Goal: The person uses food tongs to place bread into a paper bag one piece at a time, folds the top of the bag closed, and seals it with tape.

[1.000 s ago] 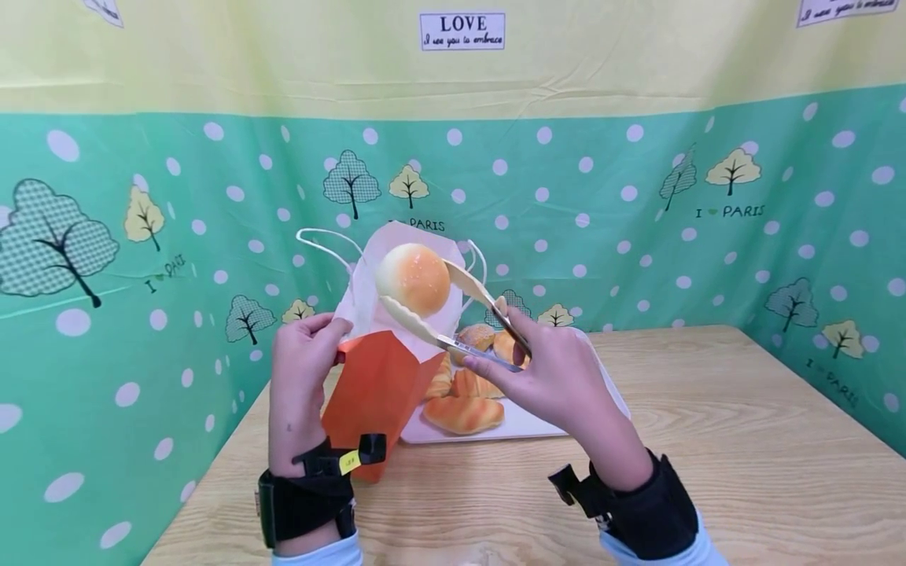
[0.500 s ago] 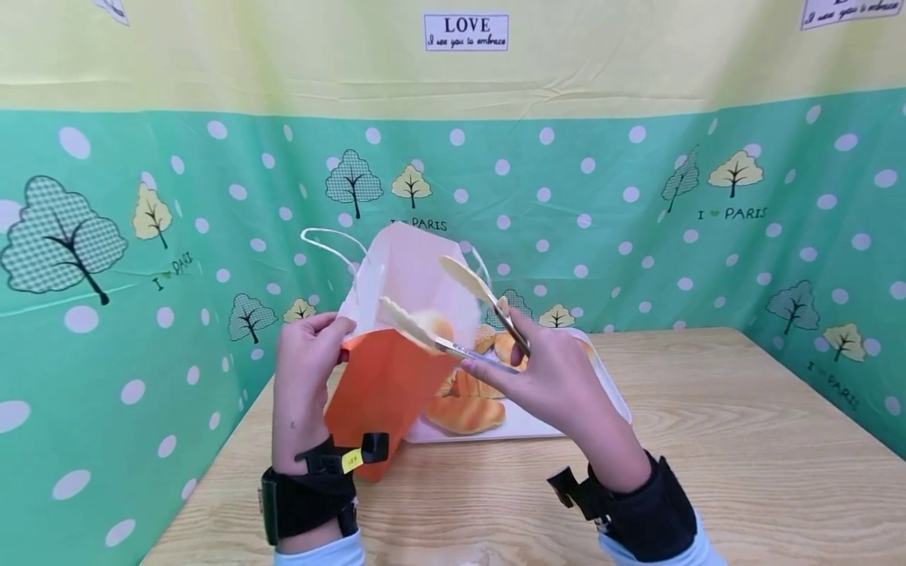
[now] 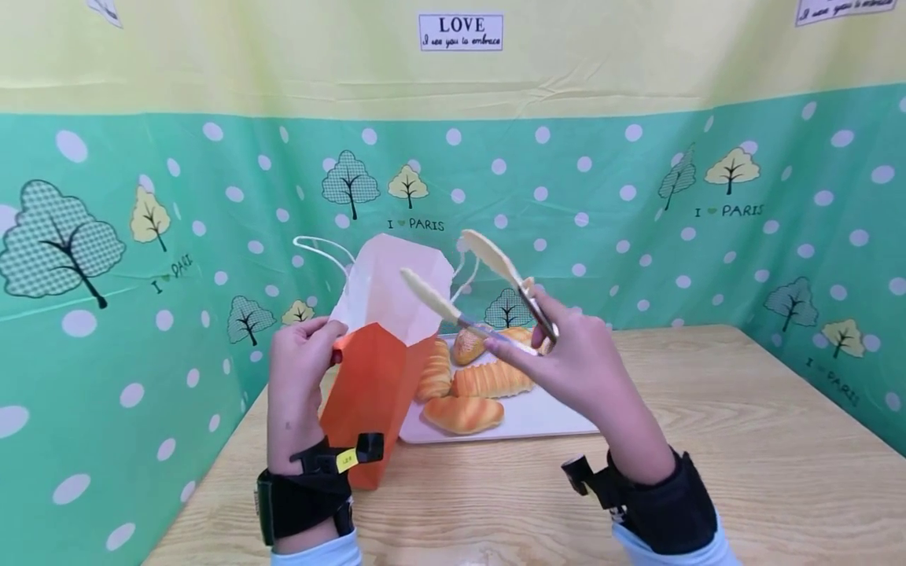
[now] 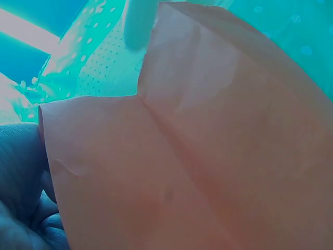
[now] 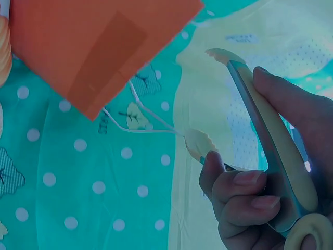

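Gripped in the right hand [image 3: 576,362] are the tongs [image 3: 481,295], whose metal handles are clasped between thumb and curled fingers [image 5: 237,195], as is seen plainly from the right wrist. Nothing is held between the two cream-coloured tips, which are spread apart and raised just beside the mouth of the paper bag [image 3: 378,354]. The near rim of that bag is pinched by the left hand [image 3: 300,369] between thumb and fingers, so that the mouth is kept open; from the left wrist, only the pale inner paper [image 4: 197,156] and part of the palm are seen. The bag is orange outside and pale inside, is stood upright on the counter [image 3: 708,440], and is fitted with white cord handles [image 3: 322,244] at its far side. What lies inside the bag cannot be told from any view.

Just beside the bag, to its right, a white tray [image 3: 545,420] is set on the wooden counter, and several golden bread rolls [image 3: 463,413] are laid on it. A black strap is worn on each wrist. Behind the counter, a green backdrop [image 3: 637,220] printed with white dots and trees is hung beneath a yellow band, on which a small sign reading "LOVE" [image 3: 461,31] is fixed.
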Tool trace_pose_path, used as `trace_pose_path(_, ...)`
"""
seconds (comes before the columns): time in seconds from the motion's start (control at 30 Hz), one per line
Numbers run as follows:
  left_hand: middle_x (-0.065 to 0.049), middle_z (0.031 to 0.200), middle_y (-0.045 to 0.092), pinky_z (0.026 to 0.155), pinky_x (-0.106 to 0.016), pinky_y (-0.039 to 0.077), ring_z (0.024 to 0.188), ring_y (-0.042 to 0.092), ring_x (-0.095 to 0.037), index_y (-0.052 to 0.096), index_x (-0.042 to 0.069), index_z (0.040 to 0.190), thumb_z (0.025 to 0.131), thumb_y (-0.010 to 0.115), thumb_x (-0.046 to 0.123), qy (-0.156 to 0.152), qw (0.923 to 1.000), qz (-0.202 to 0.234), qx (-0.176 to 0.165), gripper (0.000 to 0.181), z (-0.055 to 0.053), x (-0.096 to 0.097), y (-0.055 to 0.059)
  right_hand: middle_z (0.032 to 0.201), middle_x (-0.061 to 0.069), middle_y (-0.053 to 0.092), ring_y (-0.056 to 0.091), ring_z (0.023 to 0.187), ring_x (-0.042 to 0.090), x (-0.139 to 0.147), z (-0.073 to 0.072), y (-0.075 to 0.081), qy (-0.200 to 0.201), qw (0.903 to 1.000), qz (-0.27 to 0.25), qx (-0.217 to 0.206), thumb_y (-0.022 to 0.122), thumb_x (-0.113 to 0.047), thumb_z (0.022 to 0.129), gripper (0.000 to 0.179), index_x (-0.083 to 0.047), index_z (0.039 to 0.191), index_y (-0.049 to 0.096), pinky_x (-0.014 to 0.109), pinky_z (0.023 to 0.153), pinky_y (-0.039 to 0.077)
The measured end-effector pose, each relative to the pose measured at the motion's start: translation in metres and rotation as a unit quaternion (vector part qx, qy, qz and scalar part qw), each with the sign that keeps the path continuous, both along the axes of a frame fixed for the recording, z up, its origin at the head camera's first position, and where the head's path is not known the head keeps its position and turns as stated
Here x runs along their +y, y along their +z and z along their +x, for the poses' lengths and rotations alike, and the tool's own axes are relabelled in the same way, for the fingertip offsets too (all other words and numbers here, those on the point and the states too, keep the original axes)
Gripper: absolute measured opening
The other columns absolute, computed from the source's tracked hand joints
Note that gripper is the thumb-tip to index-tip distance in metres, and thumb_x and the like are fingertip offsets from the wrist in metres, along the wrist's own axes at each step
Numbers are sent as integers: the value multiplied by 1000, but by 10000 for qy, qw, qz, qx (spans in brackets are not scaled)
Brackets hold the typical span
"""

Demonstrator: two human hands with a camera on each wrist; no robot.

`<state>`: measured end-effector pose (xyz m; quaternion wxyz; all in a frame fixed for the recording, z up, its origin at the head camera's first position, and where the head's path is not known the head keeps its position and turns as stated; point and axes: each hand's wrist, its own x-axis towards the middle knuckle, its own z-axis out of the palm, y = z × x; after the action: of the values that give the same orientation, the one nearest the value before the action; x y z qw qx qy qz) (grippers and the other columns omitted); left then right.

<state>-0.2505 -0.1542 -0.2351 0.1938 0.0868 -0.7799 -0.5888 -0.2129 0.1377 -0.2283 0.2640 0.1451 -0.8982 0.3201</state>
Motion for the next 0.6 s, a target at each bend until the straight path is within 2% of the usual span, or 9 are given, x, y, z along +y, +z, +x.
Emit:
trace_pose_path(0.17, 3, 57, 54, 62, -25, 51, 58, 55, -19, 70, 1, 95, 88, 56, 26, 20, 9999, -98, 33, 30, 1, 1, 0, 72, 5, 60, 46, 51, 20, 30, -8, 5, -509, 9985, -107, -149, 59, -67, 72, 73, -10, 117, 56, 31, 44, 38)
trace_pose_path(0.3, 2, 57, 54, 63, -26, 52, 56, 54, -20, 69, 1, 92, 88, 56, 25, 35, 9999, -167, 29, 28, 0, 3, 1, 69, 7, 58, 48, 56, 22, 59, -20, -1, -1042, 9934, 237, -423, 56, -70, 72, 70, -5, 101, 59, 32, 48, 38)
trace_pose_path(0.37, 1, 57, 53, 63, -26, 51, 56, 54, -20, 69, 1, 91, 87, 56, 25, 38, 9999, -162, 45, 27, 0, 4, 1, 65, 8, 51, 46, 57, 23, 72, -27, -6, -1187, 9892, 448, -735, 55, -71, 71, 68, -5, 87, 55, 32, 48, 36)
trace_pose_path(0.43, 1, 59, 54, 62, -25, 51, 56, 53, -20, 69, 1, 92, 87, 56, 25, 12, 9999, -137, 38, 27, 1, 4, 2, 73, 14, 53, 50, 64, 28, 83, -33, -11, -1219, 9838, 705, -1114, 55, -73, 70, 76, -2, 97, 59, 36, 51, 38)
trace_pose_path(0.5, 1, 60, 55, 61, -25, 51, 57, 54, -20, 70, 2, 94, 87, 56, 24, -5, 9999, -118, 48, 27, 2, 5, 2, 84, 20, 54, 51, 72, 32, 92, -39, -17, -1134, 9778, 835, -1549, 55, -76, 67, 92, 2, 116, 58, 38, 54, 41)
trace_pose_path(0.57, 0, 61, 55, 61, -25, 52, 58, 54, -21, 70, 2, 94, 87, 56, 23, -12, 9999, -122, 82, 26, 1, 6, 2, 100, 26, 52, 50, 84, 35, 98, -43, -20, -882, 9736, 750, -1967, 54, -76, 67, 103, 1, 135, 45, 40, 60, 44)
trace_pose_path(0.6, 0, 61, 55, 61, -25, 52, 58, 54, -21, 71, 2, 94, 87, 56, 22, -10, 9999, -145, 89, 26, 1, 6, 2, 99, 26, 52, 51, 82, 35, 101, -44, -21, -722, 9729, 615, -2107, 54, -75, 68, 104, -1, 140, 39, 40, 60, 45)
